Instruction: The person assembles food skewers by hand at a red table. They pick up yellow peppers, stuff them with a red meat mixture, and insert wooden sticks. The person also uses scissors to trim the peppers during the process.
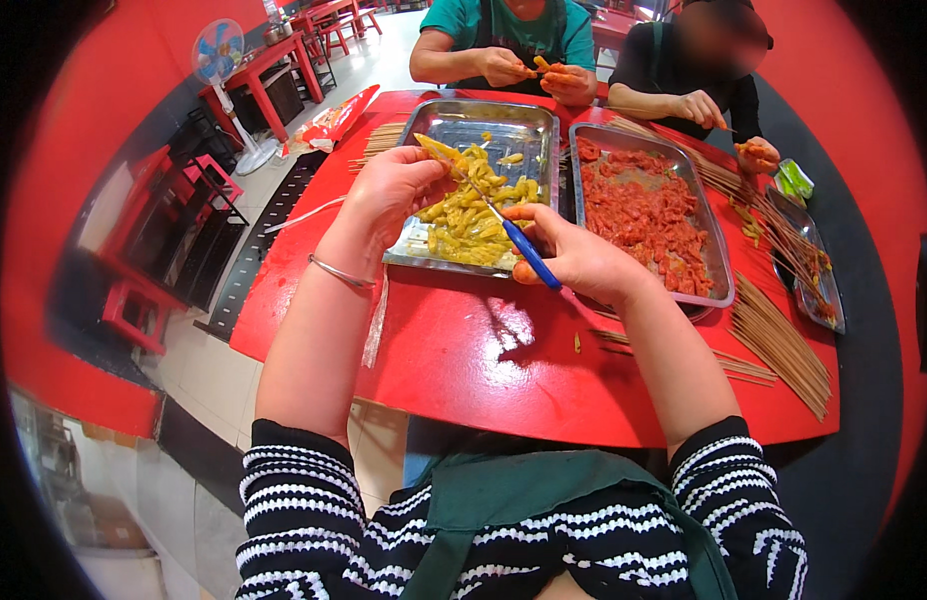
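Note:
My left hand (400, 184) pinches a yellow-green pickled pepper (430, 145) above a steel tray (484, 109). In my right hand (583, 251) is a small knife with a blue handle (532, 255); its thin blade points up and left, its tip close to my left fingers. Whether the blade touches the pepper I cannot tell. A heap of similar peppers (471, 241) lies in the tray beneath both hands. Just right of it, a second metal tray (724, 279) holds red marinated meat pieces (647, 214).
Bamboo skewers (782, 345) lie across the right of the red table (448, 360). Beyond them is a smaller tray (831, 306). Two people sit opposite, one in a green shirt (448, 30), both handling food. A red plastic bag (336, 120) and standing fan (223, 82) are at left.

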A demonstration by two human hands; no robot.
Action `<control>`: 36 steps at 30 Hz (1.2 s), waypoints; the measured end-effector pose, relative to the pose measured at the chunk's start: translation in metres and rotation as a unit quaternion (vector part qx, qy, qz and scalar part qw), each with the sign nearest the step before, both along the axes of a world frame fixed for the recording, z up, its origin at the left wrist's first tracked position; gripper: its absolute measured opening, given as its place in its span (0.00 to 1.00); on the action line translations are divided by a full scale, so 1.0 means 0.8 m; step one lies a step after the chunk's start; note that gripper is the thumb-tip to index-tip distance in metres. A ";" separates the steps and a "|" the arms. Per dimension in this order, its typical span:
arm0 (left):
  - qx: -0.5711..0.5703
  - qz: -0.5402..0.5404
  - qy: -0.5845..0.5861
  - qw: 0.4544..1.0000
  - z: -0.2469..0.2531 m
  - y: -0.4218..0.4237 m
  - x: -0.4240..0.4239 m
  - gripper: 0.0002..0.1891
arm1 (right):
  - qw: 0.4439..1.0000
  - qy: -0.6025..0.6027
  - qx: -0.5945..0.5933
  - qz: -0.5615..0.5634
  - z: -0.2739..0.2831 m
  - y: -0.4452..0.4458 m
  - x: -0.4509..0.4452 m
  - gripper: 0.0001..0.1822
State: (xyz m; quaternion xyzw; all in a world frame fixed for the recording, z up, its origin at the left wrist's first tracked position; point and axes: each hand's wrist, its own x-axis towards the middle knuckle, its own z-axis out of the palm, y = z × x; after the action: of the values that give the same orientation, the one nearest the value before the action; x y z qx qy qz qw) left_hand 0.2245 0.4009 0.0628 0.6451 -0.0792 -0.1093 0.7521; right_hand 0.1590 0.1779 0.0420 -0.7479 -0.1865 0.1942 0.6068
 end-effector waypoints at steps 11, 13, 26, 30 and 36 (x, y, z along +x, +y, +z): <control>-0.015 0.007 0.028 0.999 -0.001 0.001 0.006 0.07 | 0.999 0.007 0.038 -0.018 -0.012 0.002 0.003 0.38; -0.015 0.004 0.034 0.999 -0.001 -0.001 0.009 0.07 | 0.999 0.017 0.037 -0.020 -0.012 0.001 0.002 0.37; 0.003 0.005 0.047 0.999 0.001 -0.010 0.010 0.07 | 0.998 -0.002 0.016 -0.062 -0.006 0.001 -0.008 0.28; -0.002 -0.005 0.043 0.999 -0.001 -0.006 0.012 0.07 | 0.997 -0.019 0.002 -0.069 -0.010 0.002 -0.007 0.27; 0.015 -0.015 0.042 0.999 0.003 -0.003 0.010 0.07 | 0.995 -0.064 -0.029 -0.070 -0.018 -0.002 -0.003 0.25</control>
State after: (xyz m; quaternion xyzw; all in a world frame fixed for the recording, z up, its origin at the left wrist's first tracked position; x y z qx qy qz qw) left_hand 0.2327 0.3984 0.0656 0.6498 -0.0558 -0.1486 0.7434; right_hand 0.1568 0.1761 0.0274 -0.7874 -0.1665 0.1079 0.5836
